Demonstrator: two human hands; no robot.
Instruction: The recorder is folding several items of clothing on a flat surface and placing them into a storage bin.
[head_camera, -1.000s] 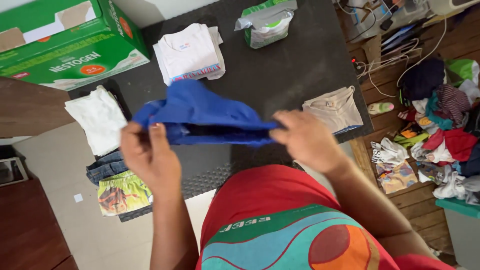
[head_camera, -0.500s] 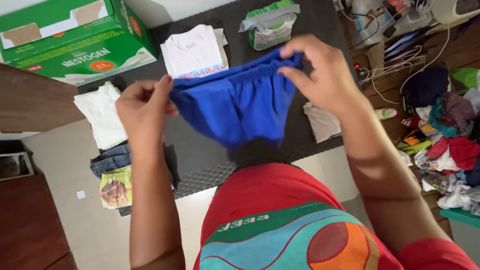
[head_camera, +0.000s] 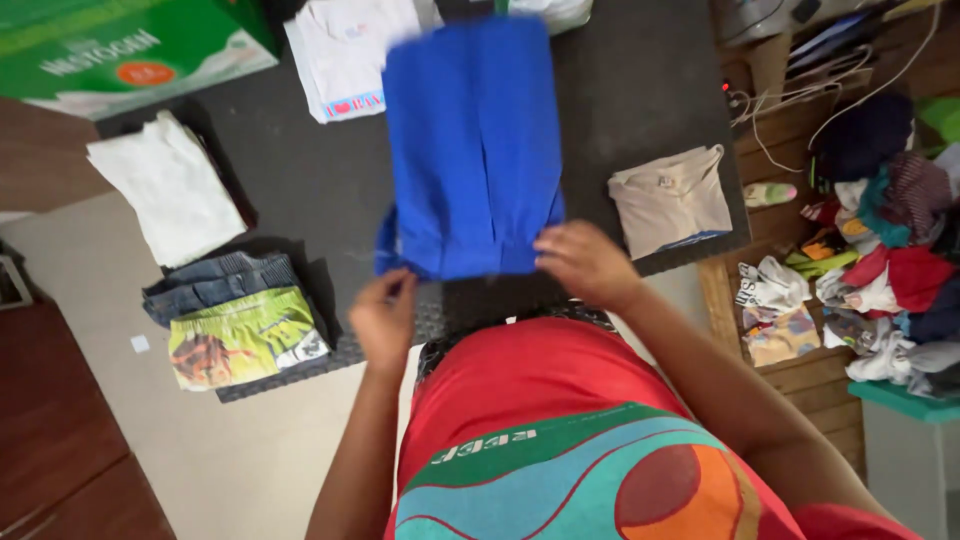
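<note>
Lowered since half a second ago, the blue shorts (head_camera: 470, 150) are no longer held up in the air; now they lie flat on the dark mat (head_camera: 640, 90), and both hands have come down to their near edge.

At the far left a green cardboard box (head_camera: 110, 50) stands at the mat's top corner (its inside cannot be seen from here). Below it lies a folded white cloth (head_camera: 165, 185), and nearer to the person a folded pair of jeans (head_camera: 215, 280) with a yellow-green printed garment (head_camera: 240, 340) just beside it. A folded white shirt (head_camera: 345, 50) lies at the top, touching the left side of the shorts.

The shorts' long axis runs away from the person, the near end pointing to the body and the far end to the top of the mat. The left hand (head_camera: 385, 320) pinches the near left corner with bent fingers. The right hand (head_camera: 585, 260) presses on the near right corner, fingers curled on the cloth.

To the right lies a folded beige top (head_camera: 670, 200), and further right, off the mat, a pile of mixed clothes (head_camera: 890, 240).
</note>
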